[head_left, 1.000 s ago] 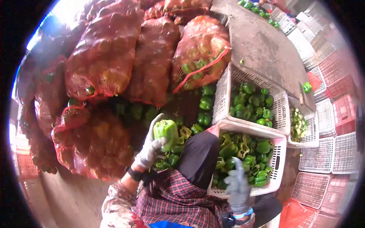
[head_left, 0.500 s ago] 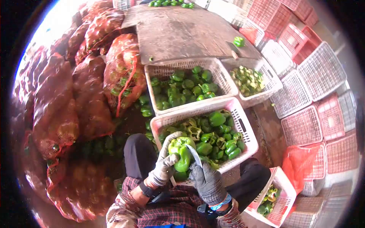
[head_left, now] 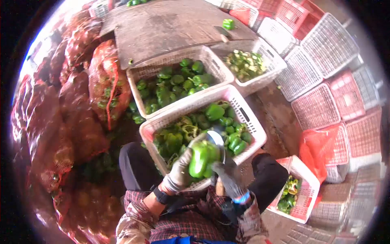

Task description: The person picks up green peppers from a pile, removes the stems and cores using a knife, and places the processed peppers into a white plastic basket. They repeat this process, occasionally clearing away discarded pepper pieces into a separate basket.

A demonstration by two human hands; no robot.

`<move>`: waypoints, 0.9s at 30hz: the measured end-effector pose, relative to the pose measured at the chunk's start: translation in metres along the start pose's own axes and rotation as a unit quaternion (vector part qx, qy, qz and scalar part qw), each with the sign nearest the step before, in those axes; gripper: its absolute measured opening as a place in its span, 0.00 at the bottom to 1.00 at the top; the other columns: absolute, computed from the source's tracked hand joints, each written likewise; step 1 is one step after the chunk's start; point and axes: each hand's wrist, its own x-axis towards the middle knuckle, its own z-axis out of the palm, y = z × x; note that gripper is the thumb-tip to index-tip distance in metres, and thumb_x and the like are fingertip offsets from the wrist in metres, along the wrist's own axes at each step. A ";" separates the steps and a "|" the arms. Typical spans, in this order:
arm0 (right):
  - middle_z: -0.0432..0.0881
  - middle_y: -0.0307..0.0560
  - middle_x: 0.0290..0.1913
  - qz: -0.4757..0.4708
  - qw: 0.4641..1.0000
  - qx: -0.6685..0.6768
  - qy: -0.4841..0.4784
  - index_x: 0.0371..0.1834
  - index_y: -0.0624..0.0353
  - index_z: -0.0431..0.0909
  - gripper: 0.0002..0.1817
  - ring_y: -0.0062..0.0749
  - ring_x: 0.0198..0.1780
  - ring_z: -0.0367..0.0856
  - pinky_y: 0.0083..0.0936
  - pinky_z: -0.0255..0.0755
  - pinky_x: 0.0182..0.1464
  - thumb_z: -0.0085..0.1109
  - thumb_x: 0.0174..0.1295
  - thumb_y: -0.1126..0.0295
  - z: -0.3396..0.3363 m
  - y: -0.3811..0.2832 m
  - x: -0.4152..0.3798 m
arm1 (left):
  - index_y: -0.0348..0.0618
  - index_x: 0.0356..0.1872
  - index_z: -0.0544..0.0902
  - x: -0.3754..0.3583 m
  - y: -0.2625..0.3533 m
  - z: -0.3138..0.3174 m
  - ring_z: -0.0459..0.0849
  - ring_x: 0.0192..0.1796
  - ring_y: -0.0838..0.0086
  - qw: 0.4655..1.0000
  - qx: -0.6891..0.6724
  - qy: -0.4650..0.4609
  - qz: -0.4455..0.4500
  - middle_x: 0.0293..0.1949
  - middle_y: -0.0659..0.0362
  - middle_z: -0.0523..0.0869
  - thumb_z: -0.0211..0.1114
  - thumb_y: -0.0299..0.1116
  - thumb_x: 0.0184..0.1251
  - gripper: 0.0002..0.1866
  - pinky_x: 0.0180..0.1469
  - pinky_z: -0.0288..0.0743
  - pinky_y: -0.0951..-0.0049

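Note:
My left hand (head_left: 180, 171), in a pale work glove, grips a green bell pepper (head_left: 200, 160) in front of my lap. In my dark-gloved right hand (head_left: 230, 179) is a knife, its wooden handle (head_left: 219, 187) showing below the fingers. The shiny blade (head_left: 216, 139) stands upright on the far side of the pepper; whether it touches the skin is hidden. Both hands are over the near edge of a white plastic crate (head_left: 255, 124) with whole peppers and cut pieces in it.
Behind it stands another crate (head_left: 221, 69) of green peppers, beside a crate (head_left: 278, 67) of pale cut scraps. A wooden board (head_left: 170, 26) bears a lone pepper (head_left: 228, 24). Red mesh sacks (head_left: 77, 110) crowd the left; stacked crates (head_left: 315, 103) line the right. A small crate (head_left: 310, 191) sits by my right knee.
The pepper has been turned in my left hand, its smooth side now showing. The knife has swung from the pepper's near right to its far side, blade up. The view has shifted.

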 end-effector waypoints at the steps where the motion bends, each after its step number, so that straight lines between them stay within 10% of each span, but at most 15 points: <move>1: 0.80 0.45 0.50 -0.027 1.000 -0.009 0.008 0.64 0.61 0.67 0.30 0.21 0.37 0.77 0.21 0.74 0.34 0.64 0.60 0.65 -0.005 0.000 0.005 | 0.40 0.72 0.60 0.002 -0.007 0.000 0.73 0.63 0.64 0.999 0.047 -0.002 -0.003 0.65 0.54 0.72 0.53 0.57 0.70 0.38 0.67 0.66 0.65; 6: 0.75 0.55 0.59 -0.283 0.911 -0.282 0.101 0.69 0.60 0.59 0.46 0.43 0.59 0.76 0.34 0.72 0.60 0.74 0.50 0.57 0.000 0.014 0.006 | 0.34 0.66 0.64 -0.005 -0.001 0.004 0.74 0.61 0.68 0.935 0.355 0.017 0.019 0.57 0.53 0.77 0.58 0.58 0.68 0.39 0.64 0.66 0.69; 8: 0.76 0.58 0.58 -0.304 0.894 -0.309 0.117 0.71 0.57 0.58 0.47 0.48 0.57 0.78 0.37 0.73 0.58 0.74 0.49 0.57 0.008 0.034 0.006 | 0.37 0.59 0.72 -0.014 -0.005 0.017 0.80 0.54 0.59 0.807 0.568 0.057 0.148 0.50 0.46 0.80 0.63 0.52 0.66 0.31 0.57 0.72 0.67; 16: 0.82 0.52 0.46 -0.159 0.945 -0.283 -0.038 0.75 0.57 0.48 0.50 0.45 0.44 0.83 0.35 0.77 0.49 0.69 0.53 0.59 -0.020 0.048 0.006 | 0.37 0.51 0.76 -0.016 -0.017 -0.011 0.83 0.44 0.68 0.876 0.476 0.028 0.077 0.41 0.52 0.84 0.64 0.51 0.66 0.26 0.49 0.76 0.70; 18: 0.82 0.45 0.44 -0.085 0.988 -0.098 -0.088 0.69 0.62 0.59 0.39 0.33 0.41 0.81 0.30 0.77 0.45 0.65 0.56 0.62 -0.036 0.054 0.014 | 0.37 0.46 0.78 -0.002 -0.030 -0.021 0.79 0.43 0.78 0.971 0.231 0.060 -0.026 0.41 0.60 0.83 0.56 0.56 0.70 0.27 0.49 0.74 0.75; 22: 0.81 0.40 0.43 0.046 0.987 0.112 -0.106 0.56 0.64 0.73 0.26 0.23 0.40 0.79 0.21 0.76 0.41 0.63 0.57 0.60 -0.060 0.075 0.020 | 0.40 0.47 0.80 0.026 -0.035 -0.020 0.82 0.42 0.76 0.970 0.228 0.085 -0.014 0.41 0.60 0.84 0.50 0.59 0.72 0.28 0.49 0.76 0.74; 23: 0.81 0.39 0.43 0.050 0.983 0.150 -0.091 0.56 0.64 0.73 0.27 0.22 0.41 0.79 0.21 0.76 0.41 0.64 0.57 0.60 -0.060 0.084 0.023 | 0.39 0.48 0.80 0.034 -0.036 -0.015 0.80 0.43 0.78 0.993 -0.024 0.084 -0.084 0.41 0.61 0.83 0.47 0.53 0.76 0.25 0.48 0.75 0.75; 25: 0.81 0.40 0.44 -0.001 0.992 0.122 -0.020 0.58 0.63 0.71 0.30 0.23 0.41 0.80 0.22 0.77 0.41 0.69 0.53 0.62 -0.044 0.064 0.031 | 0.38 0.57 0.76 0.047 -0.042 -0.050 0.79 0.52 0.68 0.972 0.220 0.084 0.017 0.52 0.54 0.80 0.47 0.51 0.76 0.26 0.57 0.72 0.67; 27: 0.83 0.45 0.47 -0.145 0.977 -0.146 0.062 0.61 0.57 0.70 0.38 0.32 0.43 0.82 0.29 0.78 0.45 0.77 0.46 0.62 -0.040 0.042 0.037 | 0.36 0.62 0.70 0.047 -0.026 -0.051 0.75 0.59 0.61 0.825 0.537 0.105 0.144 0.57 0.48 0.75 0.52 0.48 0.75 0.26 0.62 0.68 0.63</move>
